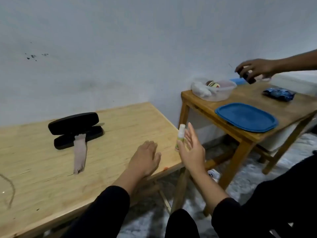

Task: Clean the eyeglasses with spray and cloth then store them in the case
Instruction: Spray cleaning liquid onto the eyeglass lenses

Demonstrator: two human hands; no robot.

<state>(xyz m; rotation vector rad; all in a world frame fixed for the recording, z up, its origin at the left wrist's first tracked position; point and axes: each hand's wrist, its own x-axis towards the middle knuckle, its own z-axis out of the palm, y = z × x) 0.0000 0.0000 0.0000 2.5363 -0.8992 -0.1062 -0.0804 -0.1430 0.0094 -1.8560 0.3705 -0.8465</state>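
A black eyeglasses case [75, 129] lies open on the light wooden table [120, 121]. A pinkish-grey cloth [79, 152] trails from the case's lower half onto the tabletop. A small white spray bottle [181, 134] with a yellow-green label stands at the table's right edge. My right hand [192, 152] is right beside it, palm toward it and fingers spread; whether the thumb touches the bottle's base I cannot tell. My left hand [147, 157] rests flat, palm down, on the table near the front right corner. I cannot make out any eyeglasses.
A second, darker wooden table [257, 134] stands to the right with a blue lid [247, 116], a clear plastic container [213, 90] and a blue packet [278, 93]. Another person's hand [255, 68] holds a dark object above it. A thin cord [12, 189] lies at far left.
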